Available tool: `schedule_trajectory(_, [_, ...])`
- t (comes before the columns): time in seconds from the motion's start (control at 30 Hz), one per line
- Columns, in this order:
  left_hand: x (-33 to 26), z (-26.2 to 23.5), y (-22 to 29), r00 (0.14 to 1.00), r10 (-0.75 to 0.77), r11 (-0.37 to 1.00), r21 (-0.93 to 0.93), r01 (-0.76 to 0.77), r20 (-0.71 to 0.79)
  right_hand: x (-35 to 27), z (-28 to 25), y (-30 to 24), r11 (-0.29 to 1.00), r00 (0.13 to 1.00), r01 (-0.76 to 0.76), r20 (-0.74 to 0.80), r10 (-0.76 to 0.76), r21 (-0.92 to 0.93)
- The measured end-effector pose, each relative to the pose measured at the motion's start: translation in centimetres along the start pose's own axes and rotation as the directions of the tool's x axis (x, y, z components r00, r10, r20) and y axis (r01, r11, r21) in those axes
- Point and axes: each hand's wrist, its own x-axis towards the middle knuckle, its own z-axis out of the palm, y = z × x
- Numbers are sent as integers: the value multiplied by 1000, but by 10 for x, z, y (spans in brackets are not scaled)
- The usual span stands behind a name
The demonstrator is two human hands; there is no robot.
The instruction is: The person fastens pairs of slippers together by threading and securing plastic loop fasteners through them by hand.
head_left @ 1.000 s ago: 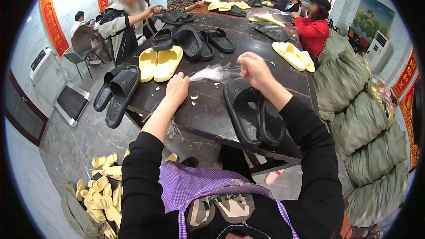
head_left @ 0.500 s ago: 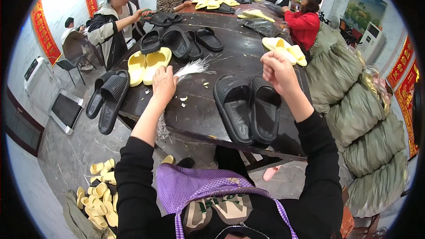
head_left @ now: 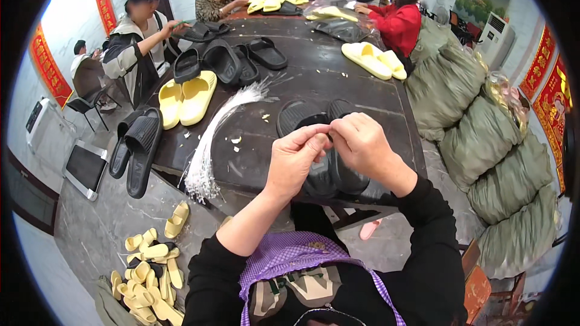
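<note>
My left hand and my right hand meet fingertip to fingertip in a pinch. Whatever lies between the fingers is too small or hidden to make out. Just beneath them a pair of black slide sandals rests on the dark table, partly covered by my hands. To the left, a long bundle of thin white plastic strands curves over the table's near edge. Beyond it stand a yellow pair of slides and another black pair at the left edge.
More black slides and yellow slides lie farther up the table, where several people sit working. Large green sacks line the right side. Yellow slides are heaped on the floor at lower left. Small scraps dot the tabletop.
My left hand has left the strand bundle and come right to meet my right hand, which has moved lower and inward, over the black slides. The view has shifted slightly.
</note>
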Motion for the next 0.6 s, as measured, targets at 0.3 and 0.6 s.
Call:
schedule_trajectory(0.3, [-32,13,-36,966,-252,892,-373,256,60,-55,-16,-15,994,979,-95,176,103,-52])
schedule_trajectory(0.6, [-50,28,-47,912,-367,761,-506,407,181,-81,-27,-24,983,969,-167,169,178,-82])
